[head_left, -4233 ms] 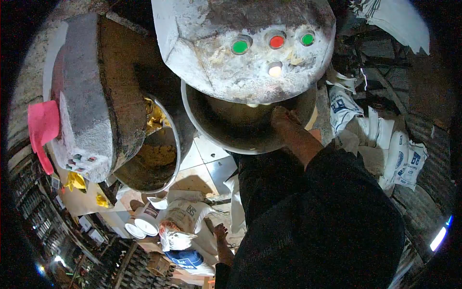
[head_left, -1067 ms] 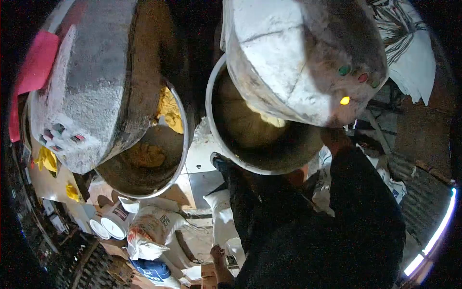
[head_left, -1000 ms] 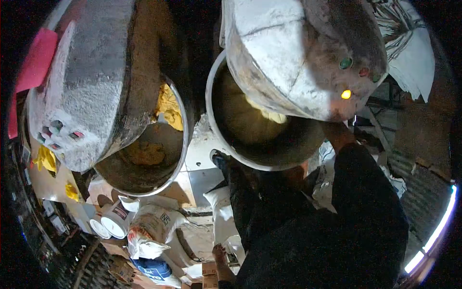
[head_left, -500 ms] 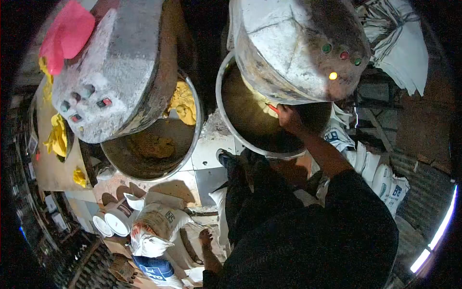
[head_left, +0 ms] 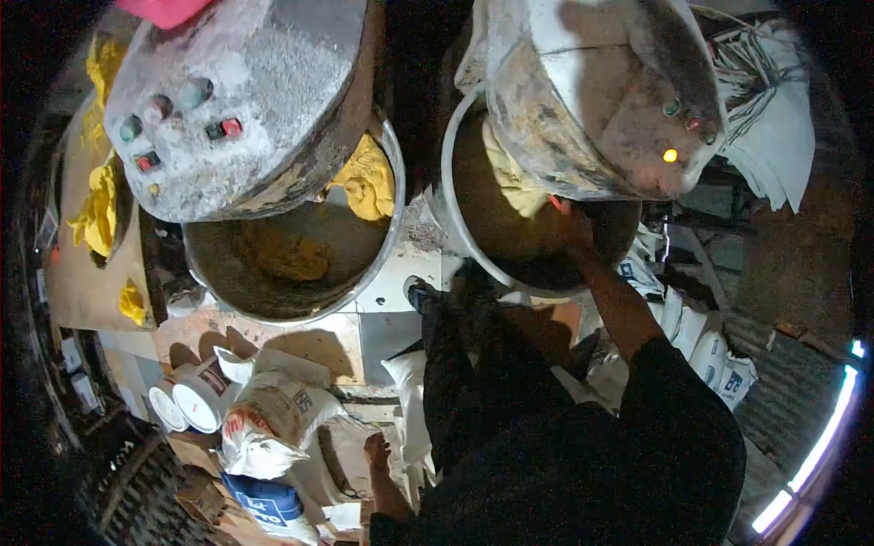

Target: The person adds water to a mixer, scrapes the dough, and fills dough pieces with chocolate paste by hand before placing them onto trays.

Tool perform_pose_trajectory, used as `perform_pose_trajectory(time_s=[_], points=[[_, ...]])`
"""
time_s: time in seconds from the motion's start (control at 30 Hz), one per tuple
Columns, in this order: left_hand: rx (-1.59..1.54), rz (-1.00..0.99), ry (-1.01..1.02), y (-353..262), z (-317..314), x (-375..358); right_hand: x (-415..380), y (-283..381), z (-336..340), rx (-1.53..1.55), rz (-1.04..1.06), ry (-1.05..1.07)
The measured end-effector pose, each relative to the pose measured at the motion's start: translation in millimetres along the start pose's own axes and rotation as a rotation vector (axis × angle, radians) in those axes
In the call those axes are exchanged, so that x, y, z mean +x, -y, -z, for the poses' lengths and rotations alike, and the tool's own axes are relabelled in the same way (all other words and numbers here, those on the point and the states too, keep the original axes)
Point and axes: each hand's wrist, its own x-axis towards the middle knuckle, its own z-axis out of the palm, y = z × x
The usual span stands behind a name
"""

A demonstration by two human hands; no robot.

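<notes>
While right hand point(head_left: 572, 221) reaches inside bowl point(head_left: 452, 196) | grip unclear | left hand point(head_left: 376, 449) loosely open

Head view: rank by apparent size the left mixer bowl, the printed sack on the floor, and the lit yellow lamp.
1. Left mixer bowl
2. Printed sack, though it lies farther from the camera
3. Yellow lamp

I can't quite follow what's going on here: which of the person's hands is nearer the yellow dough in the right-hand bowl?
The right. The right hand reaches into the bowl, right beside the dough under the mixer head. The left hand hangs low, far from it, near the sacks on the floor.
</notes>
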Motion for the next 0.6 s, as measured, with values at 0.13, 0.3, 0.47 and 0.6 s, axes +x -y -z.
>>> perform_pose_trajectory(time_s=[0.13, 0.3, 0.47, 0.6], points=[[-0.029, 0.027, -0.007, 35.0, -11.3, -0.3, 53.6, 17.8, -102.6, -0.426, 0.127, -0.681], [-0.203, 0.116, 0.140, 114.6, 4.6, -15.0, 63.4, 55.5, -125.7, -0.037, -0.231, -0.201], [-0.232, 0.268, 0.126, 117.6, 14.8, -17.4, -21.8, 13.3, -45.3, 0.950, -0.703, 0.077], [-0.012, -0.069, 0.062, 104.1, 15.9, -16.3, 22.2, 48.6, -19.3, 1.958, -0.803, -0.349]])
